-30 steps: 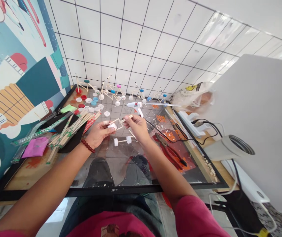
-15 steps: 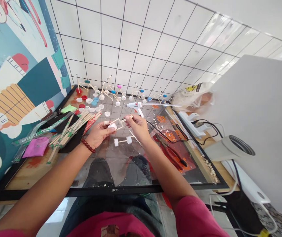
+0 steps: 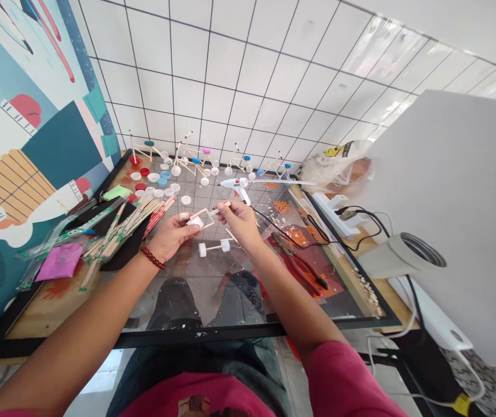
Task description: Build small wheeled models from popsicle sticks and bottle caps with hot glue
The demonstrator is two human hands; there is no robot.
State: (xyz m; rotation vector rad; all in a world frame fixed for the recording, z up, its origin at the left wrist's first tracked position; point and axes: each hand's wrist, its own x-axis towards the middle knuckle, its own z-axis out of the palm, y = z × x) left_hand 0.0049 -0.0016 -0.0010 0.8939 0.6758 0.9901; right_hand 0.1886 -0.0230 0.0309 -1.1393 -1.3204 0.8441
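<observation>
My left hand (image 3: 170, 234) pinches a small frame of wooden sticks (image 3: 207, 215) with a white bottle cap (image 3: 195, 222) on it, held above the glass table (image 3: 213, 301). From the right, my right hand (image 3: 239, 222) grips the same frame by a stick end (image 3: 223, 206). Both hands are closed on it. Just below the hands, an axle of two white caps on a stick (image 3: 214, 247) lies on the glass. A white glue gun (image 3: 237, 185) rests a little beyond my right hand.
Finished stick-and-cap models (image 3: 196, 160) stand in a row along the tiled wall. Loose caps (image 3: 156, 176), bundled chopsticks (image 3: 121, 229) and a pink sheet (image 3: 59, 261) lie left. Red pliers (image 3: 302, 267), a power strip (image 3: 339, 211), a plastic bag (image 3: 335, 165) and a grey tape roll (image 3: 404, 258) are on the right.
Both hands keep hold of the stick frame almost unmoved. The view has shifted slightly.
</observation>
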